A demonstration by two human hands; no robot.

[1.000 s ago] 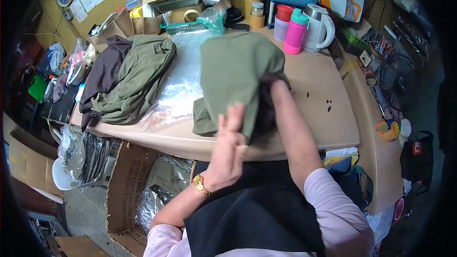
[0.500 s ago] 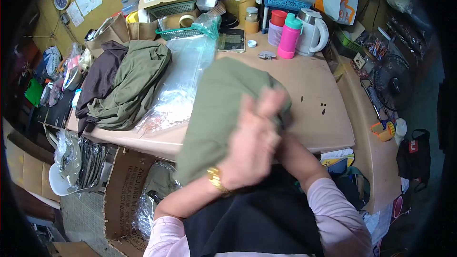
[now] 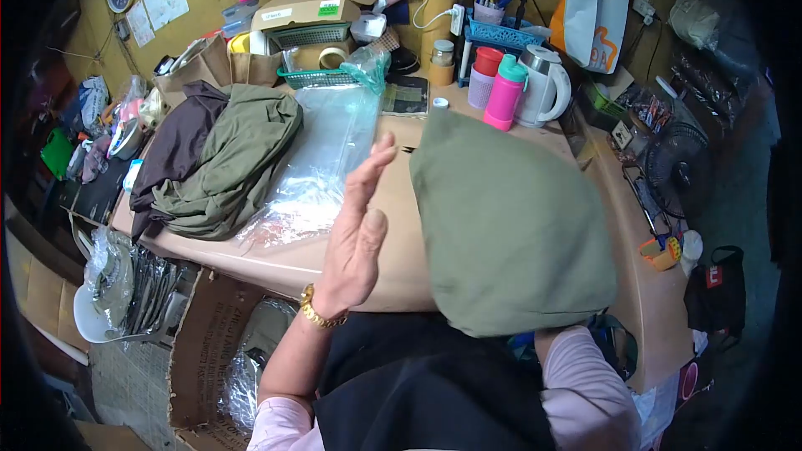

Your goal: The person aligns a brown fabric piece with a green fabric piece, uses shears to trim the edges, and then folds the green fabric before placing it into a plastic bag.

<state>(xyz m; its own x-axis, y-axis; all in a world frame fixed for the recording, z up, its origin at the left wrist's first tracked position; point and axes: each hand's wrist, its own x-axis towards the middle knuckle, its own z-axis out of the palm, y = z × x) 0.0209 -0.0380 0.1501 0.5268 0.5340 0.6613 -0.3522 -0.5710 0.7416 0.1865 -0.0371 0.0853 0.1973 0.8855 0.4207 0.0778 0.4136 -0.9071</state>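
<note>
An olive-green cloth piece (image 3: 514, 234), shaped like a rounded hood or pouch, is held up over the right part of the table. My right forearm goes in under its lower edge, so my right hand is hidden inside or behind the cloth. To the left of it, apart from the fabric, my left hand (image 3: 355, 238) is raised with fingers stretched out and nothing in it. A gold watch (image 3: 319, 309) circles my left wrist. Further left lies a pile of olive fabric (image 3: 238, 159) with dark brown fabric (image 3: 180, 138) beside it.
Clear plastic bags (image 3: 322, 150) lie mid-table. Behind stand a green basket (image 3: 317, 78), a pink bottle (image 3: 504, 100) and a white kettle (image 3: 543, 88). An open cardboard box (image 3: 196, 351) sits below the front edge; a fan (image 3: 677, 159) is at right.
The olive cloth has moved right and now shows its broad side. My left hand, blurred in front of it before, has swung left and away from it.
</note>
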